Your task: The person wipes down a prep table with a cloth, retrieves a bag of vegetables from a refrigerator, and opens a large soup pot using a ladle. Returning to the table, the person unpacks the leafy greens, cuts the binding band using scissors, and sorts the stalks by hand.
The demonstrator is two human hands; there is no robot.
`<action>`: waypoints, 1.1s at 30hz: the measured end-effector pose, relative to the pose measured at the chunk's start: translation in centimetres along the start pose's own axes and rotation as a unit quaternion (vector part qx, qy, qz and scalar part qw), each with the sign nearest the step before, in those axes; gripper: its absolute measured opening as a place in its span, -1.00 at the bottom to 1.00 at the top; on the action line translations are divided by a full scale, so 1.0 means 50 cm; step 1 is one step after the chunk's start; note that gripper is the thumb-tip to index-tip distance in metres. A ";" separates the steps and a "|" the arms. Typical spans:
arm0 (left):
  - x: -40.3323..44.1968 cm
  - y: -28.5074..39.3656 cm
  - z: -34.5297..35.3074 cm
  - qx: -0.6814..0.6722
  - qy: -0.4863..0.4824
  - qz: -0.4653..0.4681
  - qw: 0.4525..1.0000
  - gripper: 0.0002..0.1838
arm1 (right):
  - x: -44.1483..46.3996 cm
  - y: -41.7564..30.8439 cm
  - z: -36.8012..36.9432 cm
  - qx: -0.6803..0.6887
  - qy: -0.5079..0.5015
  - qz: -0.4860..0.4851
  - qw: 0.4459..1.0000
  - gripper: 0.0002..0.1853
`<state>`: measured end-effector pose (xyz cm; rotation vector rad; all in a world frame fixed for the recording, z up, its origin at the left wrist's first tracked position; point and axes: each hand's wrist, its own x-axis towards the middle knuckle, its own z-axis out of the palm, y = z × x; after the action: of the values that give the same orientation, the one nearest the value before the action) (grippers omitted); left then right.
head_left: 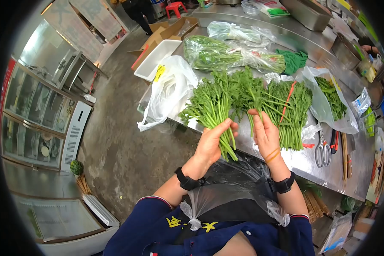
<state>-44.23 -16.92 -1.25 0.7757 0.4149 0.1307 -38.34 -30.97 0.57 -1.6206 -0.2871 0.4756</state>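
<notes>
My left hand [212, 142] is wrapped round the stems of a bunch of leafy greens [209, 100], leaves pointing away from me. To its right, my right hand [264, 131] pinches a smaller sprig of greens [248, 91] by its stems. Beside that hand, a larger pile of greens [298, 102] lies on the metal table [286, 160], with a red strip [288, 99] across it. A white plastic bag [173, 85] rests at the table's left edge. Further right is an open clear bag with greens [331, 97] inside.
Bagged greens [224, 55] and a green cloth [295, 61] lie at the back. Scissors [323, 150] are on the right of the table. A white tray [155, 62] and a cardboard box [185, 27] stand at the far left. A person's dark-clothed legs [136, 13] show beyond.
</notes>
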 end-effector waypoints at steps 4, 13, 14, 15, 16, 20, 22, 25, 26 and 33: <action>-0.003 0.005 -0.007 -0.046 -0.066 -0.054 0.995 -0.85 | -0.003 0.010 0.016 -0.125 0.120 -0.195 0.965 -0.70; -0.003 -0.011 -0.010 -0.062 -0.101 -0.015 0.993 -0.85 | 0.001 0.022 0.058 -0.038 0.054 -0.200 0.978 -0.88; -0.005 -0.012 -0.007 -0.045 -0.081 -0.009 0.996 -0.84 | 0.000 0.020 0.061 0.025 0.023 -0.169 0.985 -0.90; -0.006 -0.013 -0.009 -0.055 -0.077 -0.010 0.995 -0.80 | 0.004 0.027 0.060 0.028 0.040 -0.178 0.983 -0.92; -0.005 -0.013 -0.011 -0.055 -0.077 -0.010 0.995 -0.80 | 0.003 0.025 0.059 0.028 0.041 -0.178 0.983 -0.92; 0.000 -0.017 -0.008 -0.061 -0.070 -0.018 0.996 -0.79 | 0.002 0.020 0.053 -0.053 0.047 -0.196 0.978 -0.90; -0.002 -0.018 -0.007 -0.063 -0.054 -0.017 0.996 -0.79 | 0.003 0.021 0.053 -0.087 0.053 -0.210 0.972 -0.89; -0.005 -0.018 -0.009 -0.055 -0.048 -0.023 0.997 -0.79 | 0.003 0.023 0.055 -0.066 0.057 -0.190 0.978 -0.87; -0.006 -0.018 -0.007 -0.053 -0.048 -0.017 0.997 -0.79 | 0.002 0.021 0.056 -0.066 0.061 -0.199 0.976 -0.87; 0.008 -0.029 -0.035 -0.056 -0.063 0.002 0.996 -0.81 | -0.003 0.021 0.055 -0.176 0.073 -0.250 0.949 -0.86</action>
<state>-44.63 -16.70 -3.53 0.6708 0.2846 0.1072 -39.84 -28.75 -0.60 -1.8333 -0.6800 -0.0914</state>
